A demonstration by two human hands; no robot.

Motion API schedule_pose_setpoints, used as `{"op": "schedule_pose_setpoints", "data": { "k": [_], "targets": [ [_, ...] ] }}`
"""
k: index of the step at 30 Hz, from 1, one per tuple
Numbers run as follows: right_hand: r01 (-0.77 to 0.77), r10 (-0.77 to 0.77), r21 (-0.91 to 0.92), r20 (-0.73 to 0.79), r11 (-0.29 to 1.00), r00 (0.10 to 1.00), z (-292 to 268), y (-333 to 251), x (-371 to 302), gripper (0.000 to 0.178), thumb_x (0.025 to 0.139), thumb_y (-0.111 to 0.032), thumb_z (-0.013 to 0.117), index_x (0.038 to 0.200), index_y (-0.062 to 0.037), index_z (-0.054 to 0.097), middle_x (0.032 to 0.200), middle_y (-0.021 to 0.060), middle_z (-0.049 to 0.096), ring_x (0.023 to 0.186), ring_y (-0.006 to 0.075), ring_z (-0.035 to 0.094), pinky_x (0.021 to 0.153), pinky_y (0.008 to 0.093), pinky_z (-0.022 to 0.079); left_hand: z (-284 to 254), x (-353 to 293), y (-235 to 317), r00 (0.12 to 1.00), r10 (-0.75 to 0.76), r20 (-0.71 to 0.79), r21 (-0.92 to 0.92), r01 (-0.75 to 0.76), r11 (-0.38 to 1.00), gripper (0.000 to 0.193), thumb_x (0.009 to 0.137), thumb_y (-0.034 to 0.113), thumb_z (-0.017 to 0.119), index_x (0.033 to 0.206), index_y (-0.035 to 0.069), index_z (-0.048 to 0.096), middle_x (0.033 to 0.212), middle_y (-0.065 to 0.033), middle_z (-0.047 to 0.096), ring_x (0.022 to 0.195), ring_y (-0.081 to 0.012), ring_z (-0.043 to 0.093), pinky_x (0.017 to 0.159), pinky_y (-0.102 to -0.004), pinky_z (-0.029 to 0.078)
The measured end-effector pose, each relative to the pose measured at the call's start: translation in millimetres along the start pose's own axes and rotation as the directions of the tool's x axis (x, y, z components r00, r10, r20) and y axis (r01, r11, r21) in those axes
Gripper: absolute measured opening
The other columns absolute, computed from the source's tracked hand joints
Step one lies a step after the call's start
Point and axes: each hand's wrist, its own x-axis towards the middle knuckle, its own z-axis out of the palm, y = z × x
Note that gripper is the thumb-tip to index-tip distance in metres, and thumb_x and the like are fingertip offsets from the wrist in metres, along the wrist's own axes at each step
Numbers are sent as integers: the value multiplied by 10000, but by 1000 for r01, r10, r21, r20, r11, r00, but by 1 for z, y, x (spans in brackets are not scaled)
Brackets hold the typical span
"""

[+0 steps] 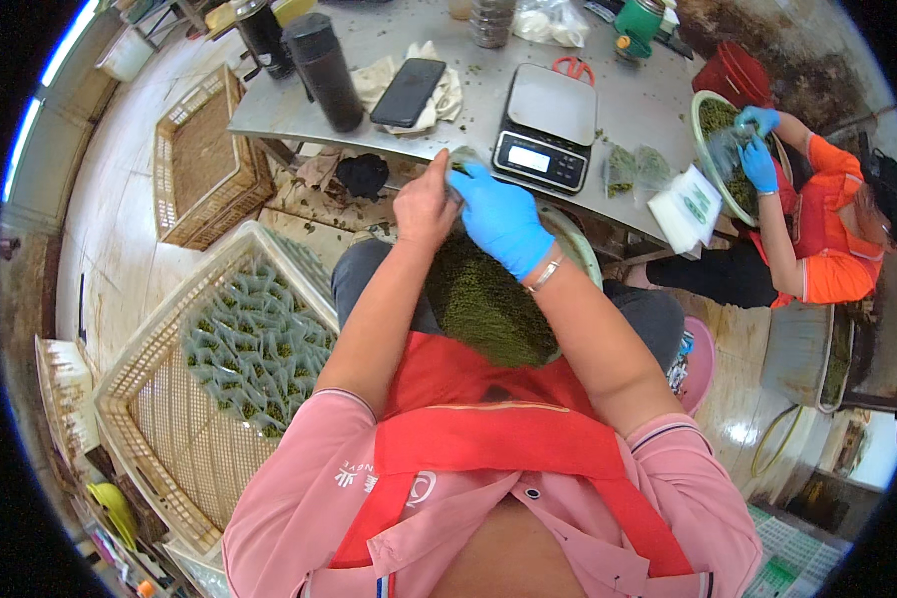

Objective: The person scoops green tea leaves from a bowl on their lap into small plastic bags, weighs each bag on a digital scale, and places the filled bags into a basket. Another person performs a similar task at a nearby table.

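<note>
Small clear plastic bag (464, 156) held near edge of grey metal bench (644, 118), its rim pinched by fingers of both bare left hand (425, 206) and blue-gloved right hand (505, 217). Contents could be spilled if bag is tilted; thin film could be torn by uneven pulling. Bag seen as see-through, greenish inside, mostly hidden by fingers. Loose green granules (490, 304) heaped below in pale-green round basin (581, 249).

Bare left hand (426, 204), right hand (503, 219) (blue-gloved) close together; forearms (381, 317) converging forward.
</note>
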Motion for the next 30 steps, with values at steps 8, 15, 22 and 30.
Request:
{"op": "schedule_pose_setpoints", "data": {
  "k": [8, 15, 22, 30],
  "targets": [
    [231, -213, 389, -88, 892, 973, -23, 32, -9, 280, 788, -141, 548, 1053, -134, 638, 997, 173, 602, 785, 315, 634, 679, 422, 515, -8, 4, 12, 968, -141, 208, 51, 134, 990, 668, 710, 204, 658, 1331, 173, 415, 805, -163, 629, 743, -362, 609, 641, -448, 464],
    [-251, 302, 185, -345, 950, 888, -98, 179, -68, 335, 772, -100, 581, 1105, -84, 621, 1128, 132, 600, 1052, 288, 564, 931, 358, 436, -10, 5, 0, 889, -433, 148, -228, 457, 860, 628, 772, 477, 643, 1260, 120, 473, 1039, -147, 655, 926, -311, 638, 802, -371, 477],
    [-508, 480, -12, -312, 861, 820, -56, 318, -69, 288, 880, -259, 466, 993, -60, 642, 967, 218, 617, 852, 372, 589, 760, 453, 461, -22, -10, -2, 880, -427, 209, -205, 466, 861, 630, 794, 565, 575, 1231, 119, 497, 988, -205, 644, 935, -354, 621, 793, -419, 474],
    [-194, 377, 337, -657, 921, 653, -88, 187, 3, 319, 939, -186, 434, 1148, -16, 603, 1127, 149, 623, 986, 265, 596, 864, 360, 456, -94, -49, -48, 874, -481, -69, -474, 396, 787, 447, 908, 404, 485, 1164, 44, 552, 1060, -211, 615, 1024, -367, 568, 872, -403, 432]
  ]
}}
